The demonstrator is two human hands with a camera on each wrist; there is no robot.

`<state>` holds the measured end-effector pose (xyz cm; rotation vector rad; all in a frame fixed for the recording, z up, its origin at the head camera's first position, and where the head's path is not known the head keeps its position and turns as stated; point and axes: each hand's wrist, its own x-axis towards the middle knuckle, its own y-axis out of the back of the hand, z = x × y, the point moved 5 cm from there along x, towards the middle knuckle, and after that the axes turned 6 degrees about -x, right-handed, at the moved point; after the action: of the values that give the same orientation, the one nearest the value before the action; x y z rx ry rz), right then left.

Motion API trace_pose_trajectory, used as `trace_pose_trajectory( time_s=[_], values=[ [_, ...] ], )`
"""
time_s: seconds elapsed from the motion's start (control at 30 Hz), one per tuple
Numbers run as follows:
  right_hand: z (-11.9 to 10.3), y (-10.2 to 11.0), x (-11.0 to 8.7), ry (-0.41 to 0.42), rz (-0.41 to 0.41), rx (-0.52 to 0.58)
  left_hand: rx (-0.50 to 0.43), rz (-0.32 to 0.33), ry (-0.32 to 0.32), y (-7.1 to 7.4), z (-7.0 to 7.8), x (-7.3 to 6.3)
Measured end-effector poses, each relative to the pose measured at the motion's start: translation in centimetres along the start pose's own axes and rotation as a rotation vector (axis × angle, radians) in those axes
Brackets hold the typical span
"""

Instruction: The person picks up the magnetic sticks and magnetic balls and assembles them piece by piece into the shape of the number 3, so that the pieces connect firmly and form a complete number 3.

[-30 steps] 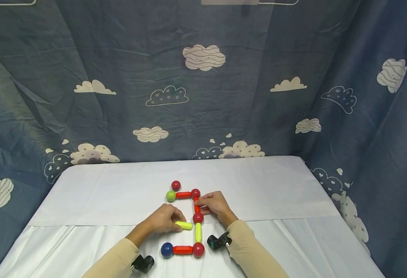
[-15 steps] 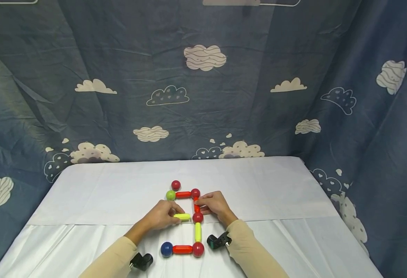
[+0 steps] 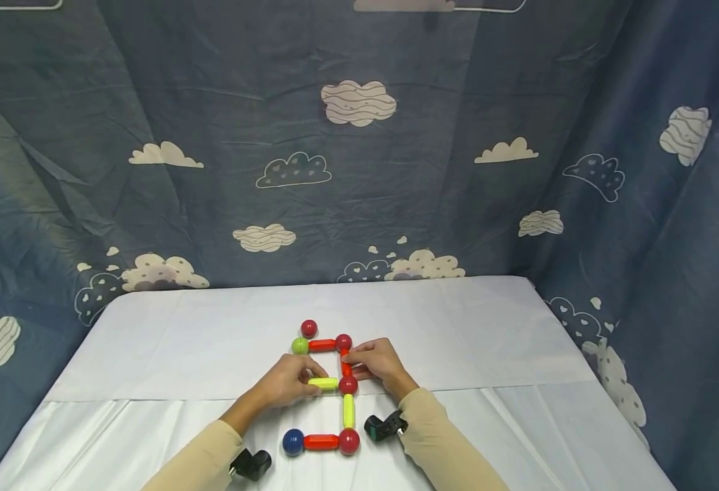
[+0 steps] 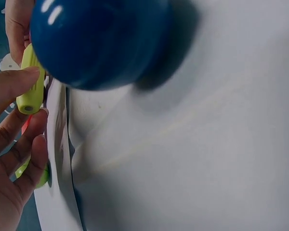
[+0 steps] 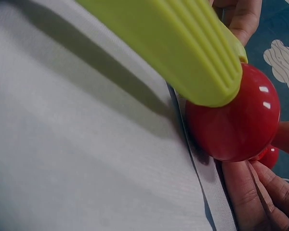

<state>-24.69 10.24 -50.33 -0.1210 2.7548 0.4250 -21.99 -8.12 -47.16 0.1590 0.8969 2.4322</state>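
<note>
My left hand [image 3: 288, 378] pinches a yellow-green rod [image 3: 324, 384] by its outer end. The rod's inner end meets the middle red ball [image 3: 348, 385]. Beyond that ball, my right hand [image 3: 380, 363] holds the upright red rod [image 3: 345, 366] between fingers and thumb. This rod runs up to another red ball [image 3: 343, 342], from which a red rod [image 3: 322, 346] leads left to a green ball [image 3: 300, 346]. Below the middle ball, a second yellow-green rod [image 3: 349, 411] joins a near red ball [image 3: 349, 441], then a red rod [image 3: 321, 442] and a blue ball [image 3: 294, 442].
A separate red ball [image 3: 309, 329] lies just behind the green ball. White cloth [image 3: 457, 327] covers the table, with a seam across it. A dark blue cloud-print curtain [image 3: 396, 184] hangs behind and at the sides. Each wrist wears a small black camera [image 3: 251, 465].
My left hand has moved up and slightly right with the yellow-green rod, whose end has gone from beside the middle red ball to touching it. My right hand keeps its hold.
</note>
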Motion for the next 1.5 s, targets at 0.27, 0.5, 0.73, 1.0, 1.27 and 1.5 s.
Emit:
trace_pose_trajectory(
  time_s=[0.27, 0.5, 0.73, 1.0, 1.27, 1.5],
  values=[
    [0.0, 0.0, 0.0, -0.007, 0.006, 0.002, -0.008, -0.002, 0.012, -0.1, 0.4, -0.1],
    [-0.1, 0.0, -0.2, -0.010, 0.005, -0.013, -0.010, -0.004, 0.013, -0.1, 0.3, -0.1],
    [0.0, 0.0, -0.2, -0.019, 0.012, -0.015, -0.003, -0.007, -0.016, 0.0, 0.3, -0.2],
    [-0.1, 0.0, -0.2, -0.005, 0.005, -0.009, -0.016, 0.008, 0.006, 1.0, 0.5, 0.0],
    [0.0, 0.0, 0.1, -0.002, -0.007, -0.011, -0.015, 0.089, 0.034, 2.7, 0.2, 1.0],
    [0.1, 0.0, 0.0, -0.007, -0.004, -0.006, -0.067, 0.178, 0.053, 4.2, -0.5, 2.5]
  ],
)
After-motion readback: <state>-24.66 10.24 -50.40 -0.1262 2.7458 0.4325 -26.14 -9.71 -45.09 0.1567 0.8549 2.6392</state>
